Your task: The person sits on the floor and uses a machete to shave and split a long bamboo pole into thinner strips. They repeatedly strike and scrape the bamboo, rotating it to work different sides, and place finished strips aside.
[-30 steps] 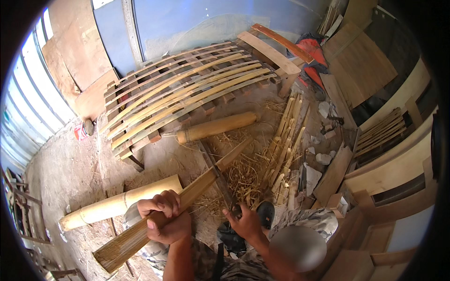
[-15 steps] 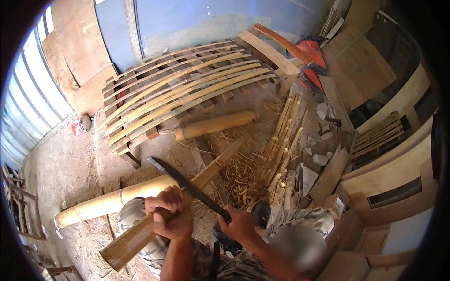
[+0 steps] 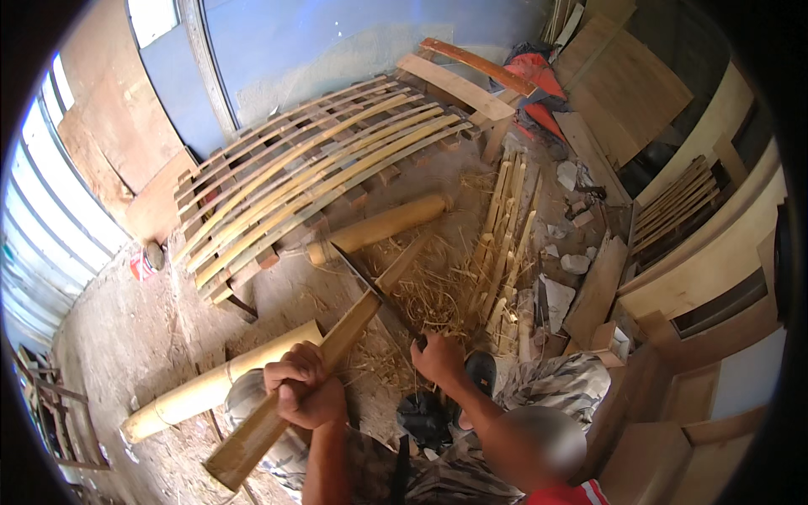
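My left hand (image 3: 304, 385) is wrapped round a long split bamboo strip (image 3: 347, 330), which slants from beside my left knee up toward the middle of the floor. In my right hand (image 3: 439, 362) is the handle of a machete (image 3: 389, 305) with a long dark blade. The blade lies across the strip beyond my left hand, its tip pointing to the far left. Whether the edge bites into the strip, I cannot tell. Pale shavings (image 3: 433, 307) are heaped on the floor past the blade.
A thick bamboo pole (image 3: 198, 391) lies by my left knee, a shorter one (image 3: 387, 227) farther off. Behind stands a rack of laid bamboo slats (image 3: 311, 160). Split strips (image 3: 503, 244) lie to the right, near broken stones (image 3: 555, 303) and wooden boards (image 3: 593, 316).
The machete has moved forward and right along the strip, away from my left hand, with my right hand following. My left hand keeps its hold. The view has shifted slightly.
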{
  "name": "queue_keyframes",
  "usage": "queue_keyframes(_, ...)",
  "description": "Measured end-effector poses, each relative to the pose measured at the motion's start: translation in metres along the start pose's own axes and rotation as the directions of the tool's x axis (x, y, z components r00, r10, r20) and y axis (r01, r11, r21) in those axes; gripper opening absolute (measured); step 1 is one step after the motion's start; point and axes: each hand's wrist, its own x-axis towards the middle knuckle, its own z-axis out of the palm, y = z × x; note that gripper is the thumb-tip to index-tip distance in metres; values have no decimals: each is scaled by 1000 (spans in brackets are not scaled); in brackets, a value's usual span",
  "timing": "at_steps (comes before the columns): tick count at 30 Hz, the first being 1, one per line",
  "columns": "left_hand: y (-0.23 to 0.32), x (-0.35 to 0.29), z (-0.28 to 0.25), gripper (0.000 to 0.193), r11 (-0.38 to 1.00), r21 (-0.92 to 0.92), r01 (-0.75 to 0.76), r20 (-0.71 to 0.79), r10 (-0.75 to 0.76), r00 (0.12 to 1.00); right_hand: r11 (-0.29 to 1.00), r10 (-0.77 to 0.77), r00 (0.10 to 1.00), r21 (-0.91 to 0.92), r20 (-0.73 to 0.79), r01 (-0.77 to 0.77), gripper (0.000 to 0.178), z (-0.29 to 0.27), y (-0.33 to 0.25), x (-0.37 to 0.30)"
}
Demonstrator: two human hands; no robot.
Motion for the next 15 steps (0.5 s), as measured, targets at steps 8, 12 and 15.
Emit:
queue_keyframes(8,4,4,6,29,1000,-15,-22,-3,22,1000,978,-209,962,-47,-175,204,32,19,2,-23)
queue_keyframes(12,2,10,-1,29,999,-41,-34,-14,33,999,996,-84,996,22,17,84,30,7,0,-12)
queue_keyframes(15,4,9,0,29,998,-24,-57,-12,56,998,950,-309,948,30,-72,311,27,5,-27,-49)
